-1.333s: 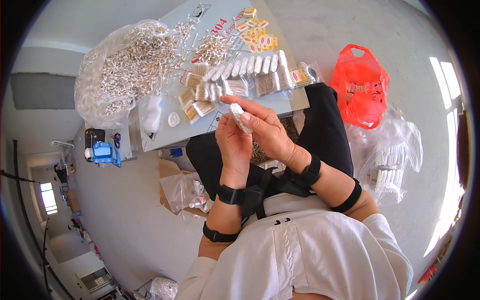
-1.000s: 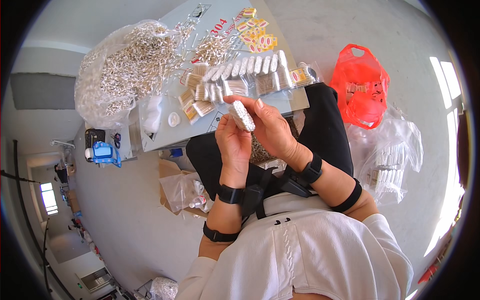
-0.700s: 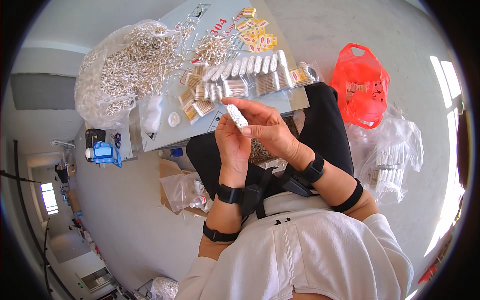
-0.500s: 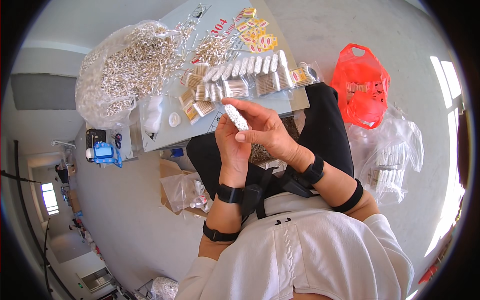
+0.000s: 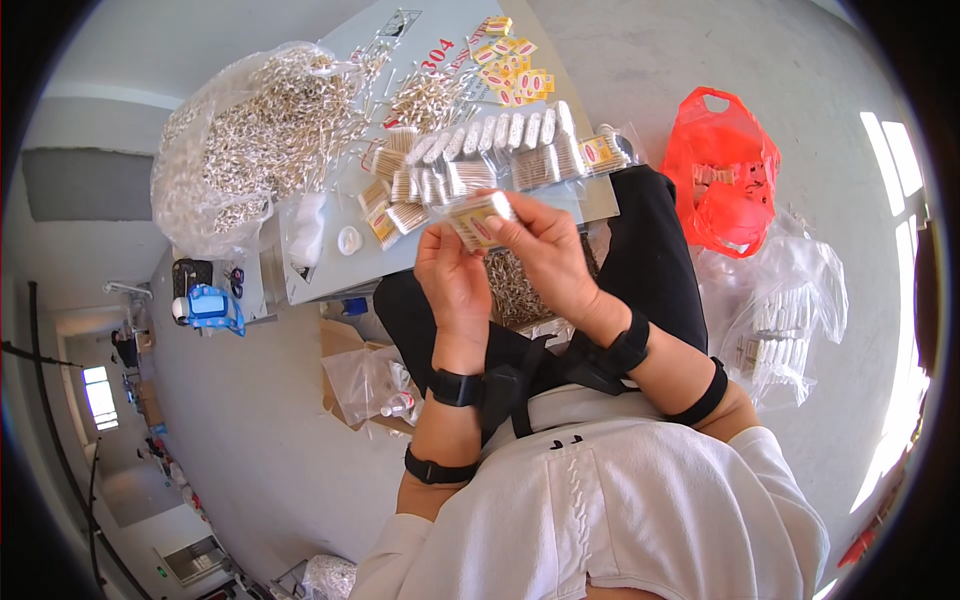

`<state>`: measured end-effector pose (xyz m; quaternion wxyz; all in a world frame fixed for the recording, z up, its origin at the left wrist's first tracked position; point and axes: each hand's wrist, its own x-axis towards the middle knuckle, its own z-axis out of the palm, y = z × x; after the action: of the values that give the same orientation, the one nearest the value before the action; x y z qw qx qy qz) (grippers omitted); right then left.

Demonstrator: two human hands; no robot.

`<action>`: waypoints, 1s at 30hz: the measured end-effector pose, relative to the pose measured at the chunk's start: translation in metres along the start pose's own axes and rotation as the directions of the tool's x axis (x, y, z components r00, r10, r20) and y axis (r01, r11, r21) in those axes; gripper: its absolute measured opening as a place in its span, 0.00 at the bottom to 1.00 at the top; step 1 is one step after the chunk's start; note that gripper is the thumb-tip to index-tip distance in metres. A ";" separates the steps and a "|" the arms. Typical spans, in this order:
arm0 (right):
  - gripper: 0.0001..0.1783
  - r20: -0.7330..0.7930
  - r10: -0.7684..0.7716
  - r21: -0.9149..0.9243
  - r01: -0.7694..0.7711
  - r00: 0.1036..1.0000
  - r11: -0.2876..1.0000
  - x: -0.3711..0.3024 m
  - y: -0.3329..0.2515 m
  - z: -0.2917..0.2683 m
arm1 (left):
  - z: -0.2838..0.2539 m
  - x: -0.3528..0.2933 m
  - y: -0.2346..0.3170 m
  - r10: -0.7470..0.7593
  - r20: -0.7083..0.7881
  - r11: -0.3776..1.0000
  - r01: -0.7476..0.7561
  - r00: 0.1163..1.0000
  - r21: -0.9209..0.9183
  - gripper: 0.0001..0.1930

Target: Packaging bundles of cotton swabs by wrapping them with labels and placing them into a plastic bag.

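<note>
A small clear pack of cotton swabs (image 5: pixel 470 217) with a yellow label hangs over the near edge of the table. My right hand (image 5: pixel 550 250) grips its right side, thumb across the front and fingers behind. At its lower left, my left hand (image 5: pixel 455 285) has curled fingers against the pack; some fingertips are hidden. Just beyond are bundles of swabs (image 5: pixel 408 215) and a row of filled clear bags (image 5: pixel 545 165) with white swab heads facing up. Loose swabs (image 5: pixel 430 100) lie behind them, near several yellow label cards (image 5: pixel 515 75).
A big clear bag of loose swabs (image 5: pixel 270 130) covers the table's left side, with a small white round lid (image 5: pixel 349 240) nearby. Swabs fill a container (image 5: pixel 520 290) at my lap. On the floor stand a red plastic bag (image 5: pixel 720 170), clear bags of packs (image 5: pixel 780 320) and a cardboard box (image 5: pixel 340 390).
The pack has turned from showing its white swab heads to showing its yellow label. My right hand has shifted slightly right, and my left hand has lowered slightly.
</note>
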<state>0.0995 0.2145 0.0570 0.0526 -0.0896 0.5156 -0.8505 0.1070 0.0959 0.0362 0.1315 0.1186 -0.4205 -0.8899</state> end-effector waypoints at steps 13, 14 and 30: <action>0.17 0.224 -0.270 -0.362 0.337 0.936 0.869 0.024 -0.030 -0.040 | 0.031 0.002 0.048 0.252 0.634 0.229 -0.682 0.731 0.695 0.04; 0.17 0.225 -0.269 -0.364 0.337 0.937 0.868 0.023 -0.034 -0.040 | 0.035 0.001 0.049 0.236 0.729 0.066 -0.759 0.643 0.648 0.05; 0.04 0.332 -0.182 -0.542 0.345 0.925 0.766 -0.001 -0.022 -0.046 | 0.026 -0.014 0.027 0.156 0.761 0.023 -0.772 0.630 0.635 0.10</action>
<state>0.0912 0.2650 0.0557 -0.0317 -0.2844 0.7248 -0.6267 0.1153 0.1027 0.0753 0.2181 -0.2129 -0.8955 -0.3243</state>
